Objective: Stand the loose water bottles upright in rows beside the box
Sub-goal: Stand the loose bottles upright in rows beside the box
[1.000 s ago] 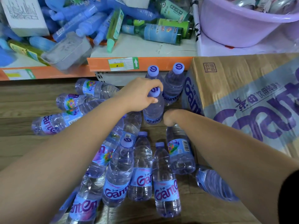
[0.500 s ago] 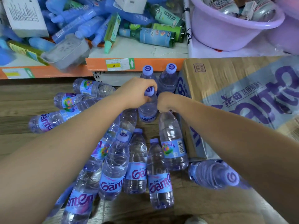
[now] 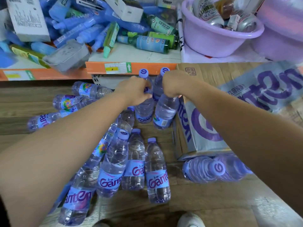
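Head view: two capped bottles (image 3: 144, 79) already stand by the box (image 3: 205, 122). Your left hand (image 3: 136, 90) is closed on a third bottle's (image 3: 144, 112) neck, your right hand (image 3: 172, 86) wrapped round a fourth bottle's (image 3: 165, 112) top, both beside the box. Most remain: roughly a dozen loose bottles (image 3: 113, 164) lie on the floor (image 3: 205, 202).

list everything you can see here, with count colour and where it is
standing water bottles: four, clear with purple caps, in two rows beside the box
lying water bottles: about ten, clear, purple labels, scattered on the wooden floor
box: one, brown card with purple print, right
shelf: one, orange edge, top
blue bottles: heap, count unclear, on shelf left
green bottles: a few, lying on shelf
basin: purple, top right, holding cans
left hand: gripping a standing bottle's top
right hand: gripping the bottle nearest the box
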